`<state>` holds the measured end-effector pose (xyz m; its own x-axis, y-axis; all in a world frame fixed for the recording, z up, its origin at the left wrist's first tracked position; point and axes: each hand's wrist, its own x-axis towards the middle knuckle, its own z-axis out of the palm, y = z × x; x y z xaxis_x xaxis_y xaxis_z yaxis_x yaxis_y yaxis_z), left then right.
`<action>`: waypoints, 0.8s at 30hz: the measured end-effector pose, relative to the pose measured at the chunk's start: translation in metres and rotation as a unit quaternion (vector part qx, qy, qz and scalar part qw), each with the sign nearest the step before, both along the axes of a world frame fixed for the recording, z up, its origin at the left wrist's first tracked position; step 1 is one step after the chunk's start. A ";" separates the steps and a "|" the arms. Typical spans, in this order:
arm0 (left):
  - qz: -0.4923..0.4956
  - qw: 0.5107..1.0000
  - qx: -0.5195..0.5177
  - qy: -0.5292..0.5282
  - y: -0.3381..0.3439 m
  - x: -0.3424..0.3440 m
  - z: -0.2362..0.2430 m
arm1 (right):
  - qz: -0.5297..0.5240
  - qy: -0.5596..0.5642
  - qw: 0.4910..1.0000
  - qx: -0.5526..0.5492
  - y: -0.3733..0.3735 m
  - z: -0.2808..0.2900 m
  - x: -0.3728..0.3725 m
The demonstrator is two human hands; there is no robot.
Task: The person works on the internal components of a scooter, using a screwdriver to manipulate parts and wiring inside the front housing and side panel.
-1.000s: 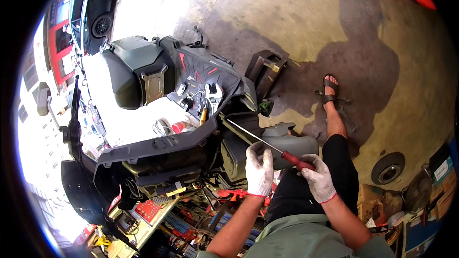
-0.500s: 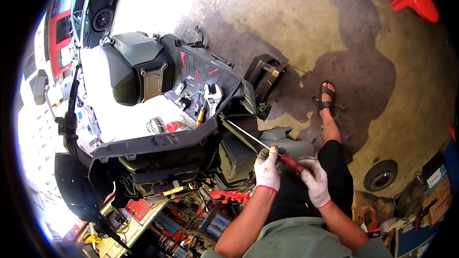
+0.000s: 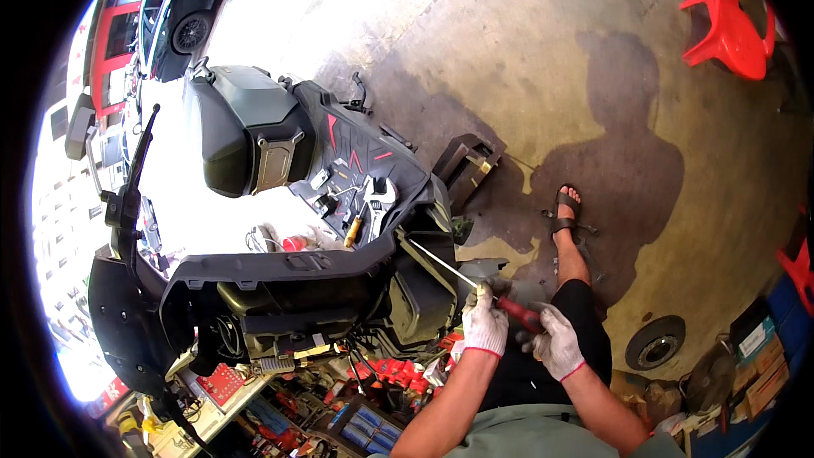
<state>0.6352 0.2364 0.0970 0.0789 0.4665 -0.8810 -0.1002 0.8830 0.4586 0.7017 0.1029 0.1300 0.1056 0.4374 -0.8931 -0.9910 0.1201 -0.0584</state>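
Both of my hands wear white knit gloves with red cuffs. A long screwdriver [image 3: 519, 315] with a red handle slants up and left from them, its thin bright shaft reaching the edge of the dark scooter body [image 3: 421, 293]. My left hand [image 3: 484, 328] is closed around the shaft just ahead of the handle, thumb along it. At the handle's rear end, my right hand [image 3: 558, 344] has its fingers curled on the grip. Whether the tip touches the scooter or only overlaps it in view cannot be told.
On the scooter's footboard lie an adjustable wrench [image 3: 379, 202], a yellow-handled tool [image 3: 353, 231] and small parts. The seat [image 3: 246, 119] rises beyond. A dark metal stand [image 3: 468, 168] is by the scooter, a loose wheel [image 3: 655, 343] at right, a red chair [image 3: 731, 21] far right.
The view has shifted, bringing more of the red chair in. Both hands keep the screwdriver at nearly the same slant, and the right hand's fingers have shifted slightly on the handle.
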 end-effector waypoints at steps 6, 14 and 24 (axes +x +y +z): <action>0.019 0.999 0.029 0.005 0.000 -0.005 -0.012 | 0.144 -0.220 0.965 0.002 -0.009 -0.021 -0.017; 0.052 0.999 0.013 -0.007 -0.005 -0.012 -0.016 | 0.192 -0.452 0.861 -0.130 0.024 -0.032 0.015; 0.134 0.981 -0.029 -0.138 -0.009 -0.016 -0.036 | 0.367 -0.244 0.893 0.094 0.236 -0.079 0.032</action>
<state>0.6193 0.2274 0.0609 0.1985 0.4524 -0.8694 -0.4460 0.8316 0.3310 0.7339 0.3386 0.0505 0.0860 0.6864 -0.7221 -0.6684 -0.4977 -0.5527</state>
